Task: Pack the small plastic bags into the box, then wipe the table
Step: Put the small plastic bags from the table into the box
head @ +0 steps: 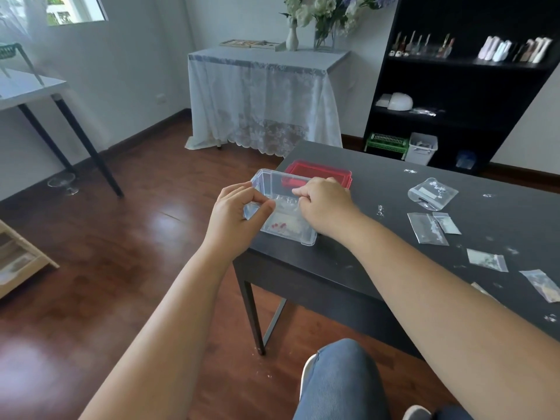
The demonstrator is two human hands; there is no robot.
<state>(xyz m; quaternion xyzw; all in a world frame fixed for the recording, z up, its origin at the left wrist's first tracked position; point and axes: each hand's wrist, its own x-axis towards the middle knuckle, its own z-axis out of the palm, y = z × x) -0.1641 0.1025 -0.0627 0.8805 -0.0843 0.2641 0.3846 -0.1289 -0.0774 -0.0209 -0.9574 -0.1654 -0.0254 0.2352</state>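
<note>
**Item: packing step, bags going into box**

Clear box (274, 207), table's near-left corner; left hand (235, 213) gripped its rim, right hand (322, 204) pinched a small bag (286, 204) inside. Red lid (318, 174) behind. Loose bags (431, 192) remained right; next, presumably release and fetch one.

both hands (239, 207) (324, 201) pinch a small bag (286, 204) over the clear box (274, 180).
</note>
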